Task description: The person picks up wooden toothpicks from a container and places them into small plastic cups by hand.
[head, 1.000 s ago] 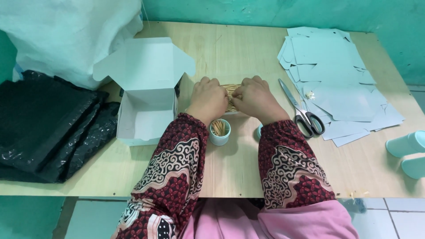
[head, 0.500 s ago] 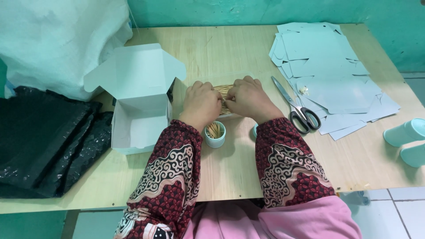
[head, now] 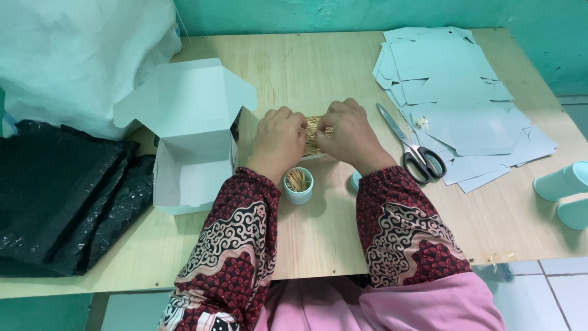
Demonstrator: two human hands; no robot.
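My left hand (head: pixel 278 140) and my right hand (head: pixel 346 132) meet over a pile of thin wooden toothpicks (head: pixel 313 130) in the middle of the wooden table (head: pixel 306 67). Both hands have their fingers closed on sticks from the pile. Just below my left wrist stands a small pale teal round container (head: pixel 298 185) with toothpicks upright in it. A small teal lid (head: pixel 356 180) peeks out beside my right forearm. How many sticks each hand holds is hidden by the fingers.
An open white cardboard box (head: pixel 190 147) with its flaps up sits left of my hands. Black-handled scissors (head: pixel 411 146) lie to the right beside a stack of flat pale card blanks (head: pixel 456 92). Black plastic bags (head: pixel 58 190) and a white sack (head: pixel 73 58) fill the left; two teal containers (head: pixel 563 190) lie far right.
The view has shifted a little; both hands stay together over the toothpick pile with only small finger movements.
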